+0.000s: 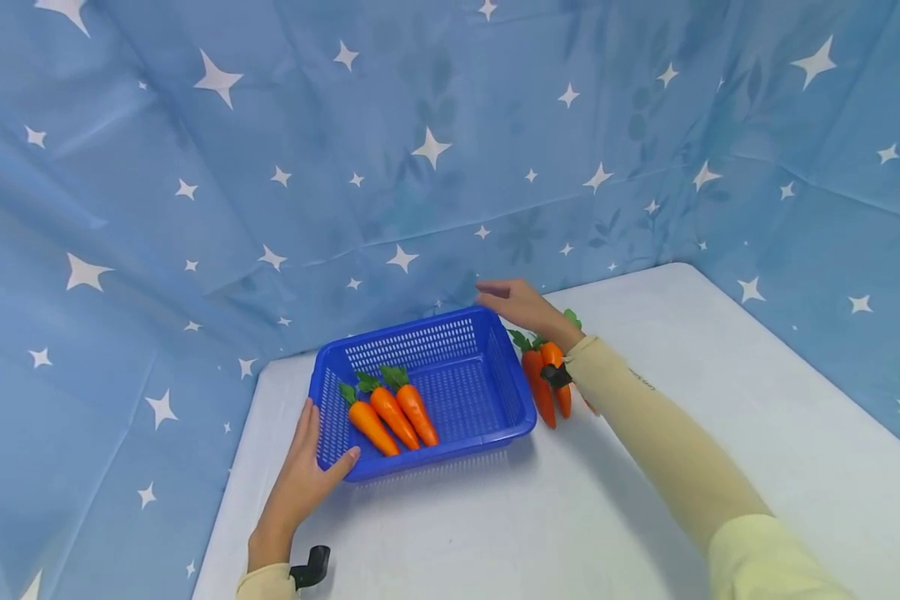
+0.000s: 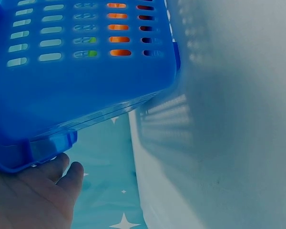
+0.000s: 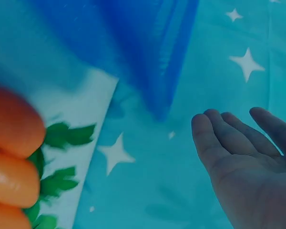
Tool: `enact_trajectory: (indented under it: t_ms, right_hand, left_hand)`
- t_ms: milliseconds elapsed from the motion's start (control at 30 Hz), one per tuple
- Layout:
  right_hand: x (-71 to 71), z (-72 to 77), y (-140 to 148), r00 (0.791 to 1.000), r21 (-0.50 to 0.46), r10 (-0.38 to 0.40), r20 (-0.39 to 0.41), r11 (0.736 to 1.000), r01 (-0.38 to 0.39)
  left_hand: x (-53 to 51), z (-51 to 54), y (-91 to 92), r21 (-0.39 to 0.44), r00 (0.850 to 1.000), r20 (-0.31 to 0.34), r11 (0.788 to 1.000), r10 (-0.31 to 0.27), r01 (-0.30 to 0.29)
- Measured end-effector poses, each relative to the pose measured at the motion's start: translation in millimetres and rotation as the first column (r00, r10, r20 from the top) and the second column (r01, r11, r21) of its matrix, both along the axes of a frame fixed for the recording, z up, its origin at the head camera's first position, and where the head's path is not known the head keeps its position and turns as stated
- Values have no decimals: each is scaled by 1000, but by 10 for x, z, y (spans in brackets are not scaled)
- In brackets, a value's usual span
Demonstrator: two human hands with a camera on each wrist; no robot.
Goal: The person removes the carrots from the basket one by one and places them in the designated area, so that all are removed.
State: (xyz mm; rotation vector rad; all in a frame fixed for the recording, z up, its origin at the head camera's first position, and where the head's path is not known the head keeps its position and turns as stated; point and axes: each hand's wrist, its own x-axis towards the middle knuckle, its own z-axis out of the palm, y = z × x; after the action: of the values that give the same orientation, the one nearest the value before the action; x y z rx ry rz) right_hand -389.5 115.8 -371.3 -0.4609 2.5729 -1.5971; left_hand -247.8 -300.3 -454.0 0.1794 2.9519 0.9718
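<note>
A blue plastic basket [image 1: 450,454] with slotted walls is on the white table. Three orange carrots [image 1: 393,417] with green tops lie side by side in its left half. My left hand [image 1: 303,467] is at the basket's front left corner, fingers along the left side and thumb stretched toward the front rim. Fairly straight fingers [image 2: 72,179] show beside the rim in the left wrist view. My right hand [image 1: 521,304] hovers by the far right corner, its fingers extended and holding nothing. More carrots [image 1: 540,387] lie right of the basket, partly hidden by my right forearm.
A blue curtain [image 1: 435,192] with white stars stands behind the table and along both sides. The white table [image 1: 450,533] extends in front of the basket and to the right. Its far edge runs just behind the basket.
</note>
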Motion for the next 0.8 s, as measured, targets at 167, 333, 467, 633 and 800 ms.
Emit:
enact_trajectory:
  t_ms: [167, 333, 467, 633, 800]
  right_hand:
    - [-36, 73, -203, 999, 1, 27, -29, 1000, -27]
    - [-49, 161, -400, 998, 8, 66, -25, 998, -66]
    - [-36, 165, -547, 994, -1, 104, -17, 995, -104]
    - [-17, 115, -699, 989, 13, 147, -16, 989, -146]
    - [-28, 34, -838, 976, 22, 216, 10, 976, -216]
  left_hand:
    - [-5, -5, -1, 7, 1000, 8, 1000, 6, -6]
    - [2, -7, -3, 7, 1000, -8, 1000, 11, -11]
    - [15, -29, -10, 9, 1000, -14, 1000, 10, -10]
    - [8, -34, -2, 7, 1000, -21, 1000, 9, -9]
    - [-1, -7, 14, 6, 1000, -18, 1000, 15, -15]
